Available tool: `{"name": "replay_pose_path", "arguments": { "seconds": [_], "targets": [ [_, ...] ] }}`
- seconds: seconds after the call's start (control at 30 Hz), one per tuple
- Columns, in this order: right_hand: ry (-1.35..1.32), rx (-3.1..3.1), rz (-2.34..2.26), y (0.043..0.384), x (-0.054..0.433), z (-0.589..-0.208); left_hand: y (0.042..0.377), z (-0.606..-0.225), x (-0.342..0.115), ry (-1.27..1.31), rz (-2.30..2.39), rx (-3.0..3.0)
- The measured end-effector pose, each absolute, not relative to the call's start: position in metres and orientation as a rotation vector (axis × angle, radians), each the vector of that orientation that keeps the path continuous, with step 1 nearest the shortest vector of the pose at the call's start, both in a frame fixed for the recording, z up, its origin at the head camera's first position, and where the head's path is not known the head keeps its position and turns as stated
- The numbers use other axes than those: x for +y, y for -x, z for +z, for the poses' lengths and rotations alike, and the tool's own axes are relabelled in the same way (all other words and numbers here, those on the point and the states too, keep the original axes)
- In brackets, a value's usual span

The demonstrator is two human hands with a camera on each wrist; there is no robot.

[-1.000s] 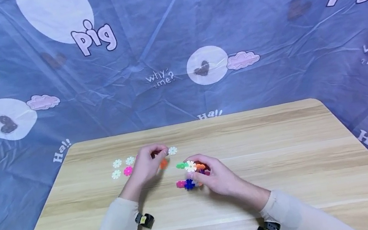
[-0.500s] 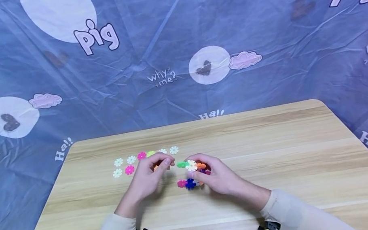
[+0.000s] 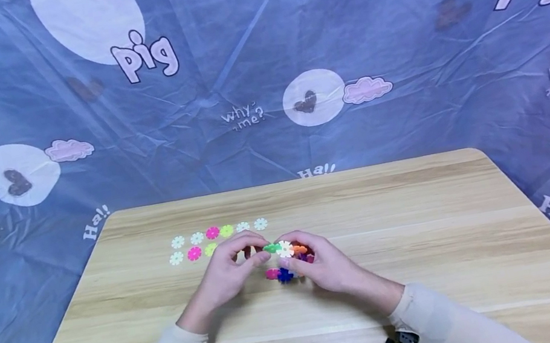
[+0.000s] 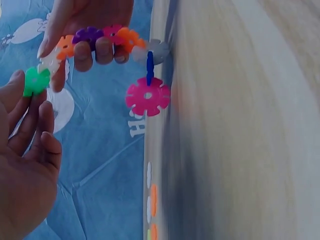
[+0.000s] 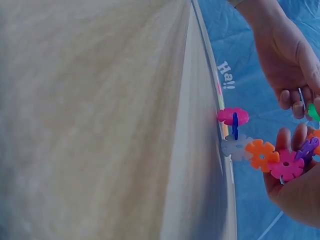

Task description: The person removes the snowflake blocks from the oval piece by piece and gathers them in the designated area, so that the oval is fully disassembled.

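A curved chain of slotted snowflake discs hangs above the table, held in my right hand. Its upper end has a green disc, a white disc and an orange disc. My left hand pinches the green disc between thumb and fingers, plainest in the left wrist view. Right-hand fingers curl round the middle, near a purple disc. Past them the chain runs through an orange disc, a translucent grey disc and an edge-on blue disc to a pink disc.
Loose discs lie in two rows at the back left of the wooden table, among them a white disc, a pink disc and a yellow disc. My left hand hides part of the front row. A printed blue cloth hangs behind.
My left hand has come from the loose discs, toward me and to the right, to the chain's green end. My right hand keeps its hold in nearly the same place.
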State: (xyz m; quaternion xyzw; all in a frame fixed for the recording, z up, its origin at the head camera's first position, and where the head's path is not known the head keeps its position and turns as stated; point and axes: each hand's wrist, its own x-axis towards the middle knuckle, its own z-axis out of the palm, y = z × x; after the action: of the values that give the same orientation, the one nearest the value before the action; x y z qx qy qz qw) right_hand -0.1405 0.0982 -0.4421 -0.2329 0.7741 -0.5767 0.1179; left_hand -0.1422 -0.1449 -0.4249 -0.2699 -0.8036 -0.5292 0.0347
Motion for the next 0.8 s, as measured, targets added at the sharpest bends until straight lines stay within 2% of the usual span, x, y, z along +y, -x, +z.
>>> {"name": "replay_pose_path", "arguments": {
  "seconds": [0.8],
  "targets": [
    [0.715,2.254,-1.717,0.138,0.099,-0.444,0.143,-0.438,-0.134,0.929,-1.430,-2.264]
  ]
}}
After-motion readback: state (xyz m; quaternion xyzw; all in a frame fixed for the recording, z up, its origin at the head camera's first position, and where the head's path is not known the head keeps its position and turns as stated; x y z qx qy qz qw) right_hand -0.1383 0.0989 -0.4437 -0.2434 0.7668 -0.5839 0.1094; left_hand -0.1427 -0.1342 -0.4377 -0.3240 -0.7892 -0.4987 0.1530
